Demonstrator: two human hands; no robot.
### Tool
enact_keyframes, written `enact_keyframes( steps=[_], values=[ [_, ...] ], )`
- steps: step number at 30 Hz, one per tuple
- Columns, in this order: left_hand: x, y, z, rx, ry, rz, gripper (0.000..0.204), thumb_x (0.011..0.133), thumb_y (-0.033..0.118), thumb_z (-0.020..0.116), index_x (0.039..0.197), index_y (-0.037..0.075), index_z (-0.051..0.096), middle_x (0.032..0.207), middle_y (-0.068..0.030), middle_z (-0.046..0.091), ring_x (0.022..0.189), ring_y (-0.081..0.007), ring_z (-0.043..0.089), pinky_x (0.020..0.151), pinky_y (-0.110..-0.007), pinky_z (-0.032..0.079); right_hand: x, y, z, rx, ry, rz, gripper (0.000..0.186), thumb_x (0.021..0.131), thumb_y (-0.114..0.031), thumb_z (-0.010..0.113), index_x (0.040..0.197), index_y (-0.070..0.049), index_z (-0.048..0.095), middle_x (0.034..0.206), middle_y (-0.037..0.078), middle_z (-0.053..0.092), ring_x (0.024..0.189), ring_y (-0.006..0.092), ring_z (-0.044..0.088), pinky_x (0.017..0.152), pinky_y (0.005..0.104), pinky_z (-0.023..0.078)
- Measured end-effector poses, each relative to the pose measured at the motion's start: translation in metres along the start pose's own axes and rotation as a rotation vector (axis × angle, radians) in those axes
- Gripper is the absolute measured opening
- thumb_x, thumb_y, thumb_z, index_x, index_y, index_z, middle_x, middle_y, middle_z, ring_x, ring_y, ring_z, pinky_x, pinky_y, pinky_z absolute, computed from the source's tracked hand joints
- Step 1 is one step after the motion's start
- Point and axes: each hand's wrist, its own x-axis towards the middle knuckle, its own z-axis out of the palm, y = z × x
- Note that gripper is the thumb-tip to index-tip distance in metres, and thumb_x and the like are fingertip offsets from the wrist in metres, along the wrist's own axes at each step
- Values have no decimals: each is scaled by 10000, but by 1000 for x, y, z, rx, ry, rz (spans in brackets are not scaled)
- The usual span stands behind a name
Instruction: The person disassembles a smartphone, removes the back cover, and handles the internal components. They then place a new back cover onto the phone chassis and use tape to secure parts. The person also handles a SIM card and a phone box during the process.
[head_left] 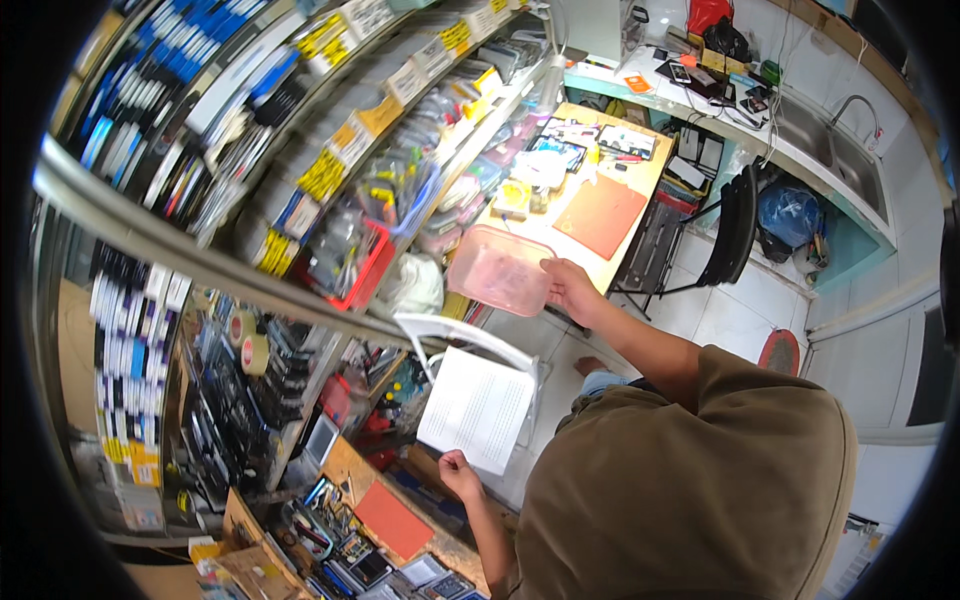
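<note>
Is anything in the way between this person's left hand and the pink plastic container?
Yes, in this view: the white printed sheet at the left hand and the white chair back lie between that hand and the pink container, which the right hand holds by its edge. Heights are hard to tell.

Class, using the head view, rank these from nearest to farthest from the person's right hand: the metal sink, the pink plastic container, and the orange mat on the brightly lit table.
From the right hand:
1. Pink plastic container: held in its fingers.
2. Orange mat: beyond the hand, on the lit table.
3. Metal sink: upper right, past the table.
</note>
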Motion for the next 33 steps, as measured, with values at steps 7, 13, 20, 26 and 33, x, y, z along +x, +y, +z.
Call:
enact_keyframes(
  steps=[7,13,20,26,33],
  values=[
    [-17,44,163,292,-136,68,63,1001,27,633,1031,0,586,911,-107,641,783,-188,609,715,-344,523,78,-1,-133,-509,317,-102,556,893,-334,842,1303,-52,594,1063,43,673,1043,146,624,856,313,514],
    [-55,-19,81,696,-120,-329,134,947,80,641,1021,-26,677,999,-213,710,909,-366,681,805,-459,556,105,14,-223,-283,345,25,465,961,-364,759,1298,-80,611,1091,25,695,934,122,658,756,274,533],
    [-131,-57,29,1092,-483,-519,203,978,157,654,1050,-24,713,988,-185,743,873,-320,711,777,-425,571,119,36,-253,-569,442,155,612,937,-422,793,1355,-26,584,1122,89,705,894,152,672,778,321,568],
    [-115,-29,53,1011,-556,-532,267,1005,223,665,1075,-22,744,979,-161,771,842,-281,736,753,-397,584,136,49,-257,-544,510,167,645,889,-406,824,1325,5,585,1136,101,695,878,155,665,775,318,566],
    [-44,19,125,687,-160,-291,241,981,185,703,1098,-16,765,917,-148,780,816,-240,748,745,-363,585,137,58,-232,-593,736,52,796,794,-399,890,1367,30,542,1185,161,682,1030,218,686,833,333,579]
  ],
)
